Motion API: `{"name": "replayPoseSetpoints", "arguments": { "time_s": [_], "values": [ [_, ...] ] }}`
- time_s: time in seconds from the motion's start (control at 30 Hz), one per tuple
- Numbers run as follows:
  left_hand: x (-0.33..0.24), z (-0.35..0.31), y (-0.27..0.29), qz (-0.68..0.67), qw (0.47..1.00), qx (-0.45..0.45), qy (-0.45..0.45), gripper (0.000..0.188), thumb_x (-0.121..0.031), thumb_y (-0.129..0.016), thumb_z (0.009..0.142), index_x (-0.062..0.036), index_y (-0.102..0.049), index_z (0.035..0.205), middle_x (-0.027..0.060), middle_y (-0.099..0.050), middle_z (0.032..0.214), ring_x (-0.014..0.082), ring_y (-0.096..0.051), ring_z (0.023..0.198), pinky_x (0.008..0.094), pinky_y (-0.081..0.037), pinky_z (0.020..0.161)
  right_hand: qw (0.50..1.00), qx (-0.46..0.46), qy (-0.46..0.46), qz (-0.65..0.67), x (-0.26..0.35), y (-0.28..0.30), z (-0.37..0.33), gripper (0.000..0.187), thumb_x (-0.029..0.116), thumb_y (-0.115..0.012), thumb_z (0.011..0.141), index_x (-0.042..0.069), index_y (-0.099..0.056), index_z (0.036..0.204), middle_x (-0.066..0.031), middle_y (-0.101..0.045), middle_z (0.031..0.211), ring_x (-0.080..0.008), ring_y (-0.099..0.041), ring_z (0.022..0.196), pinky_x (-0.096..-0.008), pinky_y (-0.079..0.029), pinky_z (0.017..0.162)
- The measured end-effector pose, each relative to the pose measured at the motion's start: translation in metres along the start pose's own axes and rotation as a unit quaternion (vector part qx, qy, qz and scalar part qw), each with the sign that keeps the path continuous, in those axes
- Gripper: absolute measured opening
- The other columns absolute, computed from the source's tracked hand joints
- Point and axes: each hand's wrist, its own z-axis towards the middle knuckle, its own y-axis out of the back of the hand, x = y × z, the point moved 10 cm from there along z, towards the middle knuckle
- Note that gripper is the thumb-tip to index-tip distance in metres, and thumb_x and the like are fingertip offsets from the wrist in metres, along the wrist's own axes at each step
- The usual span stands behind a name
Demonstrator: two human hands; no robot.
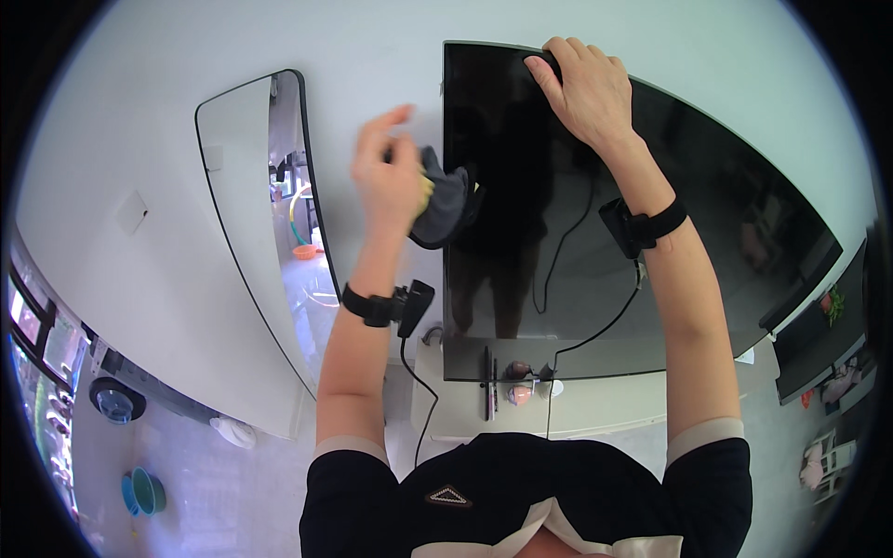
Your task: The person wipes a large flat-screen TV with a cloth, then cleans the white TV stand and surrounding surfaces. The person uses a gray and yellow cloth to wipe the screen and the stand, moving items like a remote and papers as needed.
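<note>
A large black television (688, 214) stands upright on a pale cabinet in front of me. My right hand (591, 88) grips its top edge, with the fingers over the rim and the thumb on the screen side. Beside the television's left edge, my left hand (389, 177) is closed and smeared by motion. A dark grey cloth (441, 200) with some yellow on it bunches out of that hand and overlaps the screen's left border. Part of the cloth is hidden behind the hand. Both my wrists wear black bands with cabled devices.
A tall black-framed mirror (244, 205) leans at the left. On the cabinet (605, 414), below the screen, lie dark pens (489, 383) and a small pinkish round object (519, 395). Teal basins (146, 490) stand on the floor at far left.
</note>
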Motion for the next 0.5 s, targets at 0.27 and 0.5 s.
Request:
{"name": "replayPoseSetpoints", "arguments": {
  "time_s": [0.27, 0.5],
  "values": [
    [0.044, 0.029, -0.019, -0.115, 0.986, -0.097, 0.072, 0.030, -0.030, -0.062, 0.103, -0.0002, -0.065, 0.103, 0.0041, -0.063, 0.097, 0.0113, -0.058, 0.084, 0.0278, -0.049, 0.077, 0.994, 0.090, -0.060, 0.028, -0.003, -0.008, 0.002, 0.031, 0.035, -0.059, 0.098, 0.004, -0.062, 0.100, -0.0129, -0.063, 0.092, -0.0338, -0.060, 0.088, -0.0461, -0.044, 0.080],
    [0.055, -0.044, -0.052, -0.203, 0.975, 0.065, 0.058, 0.043, -0.032, -0.062, 0.102, 0.0016, -0.056, 0.128, 0.0089, -0.061, 0.121, 0.0182, -0.057, 0.111, 0.0321, -0.044, 0.101, 0.998, 0.052, -0.043, 0.020, 0.006, 0.005, 0.007, 0.030, 0.034, -0.060, 0.098, 0.005, -0.059, 0.093, -0.0126, -0.062, 0.087, -0.0335, -0.061, 0.084, -0.0460, -0.045, 0.076]
  ]
}}
